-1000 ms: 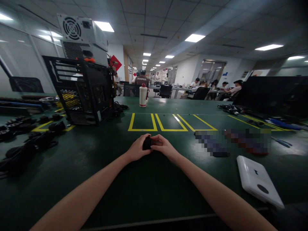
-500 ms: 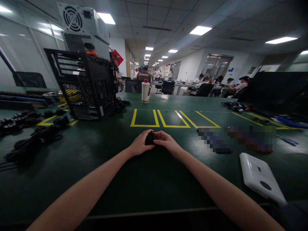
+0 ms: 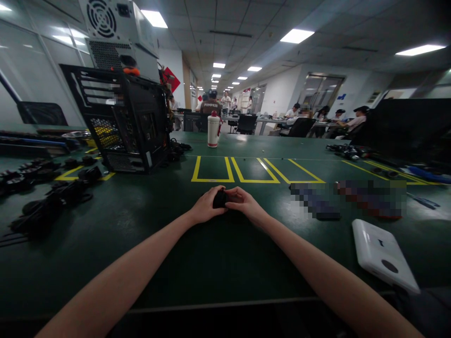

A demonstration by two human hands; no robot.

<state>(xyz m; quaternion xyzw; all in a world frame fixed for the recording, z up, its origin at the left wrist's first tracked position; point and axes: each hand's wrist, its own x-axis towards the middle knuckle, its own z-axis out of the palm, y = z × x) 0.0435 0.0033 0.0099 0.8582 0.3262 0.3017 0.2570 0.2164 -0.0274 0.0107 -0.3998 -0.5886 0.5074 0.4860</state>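
Over the near middle of the green table, both hands meet at a small black object with a rounded outline; its kind does not show. My left hand is closed round its left side, thumb below and fingers above. My right hand pinches at its right edge with thumb and fingertips. Part of the object is hidden behind the fingers. Ahead of the hands, yellow tape outlines mark the table top.
At left stand a black computer case with power supplies on top and bundled black cables. A white bottle stands ahead. At right lie a white device, blurred-out items and pliers-like tool. People sit farther back.
The camera view has tilted and shifted slightly, so the background sits a little higher in the picture. Both hands keep nearly the same hold on the black object.
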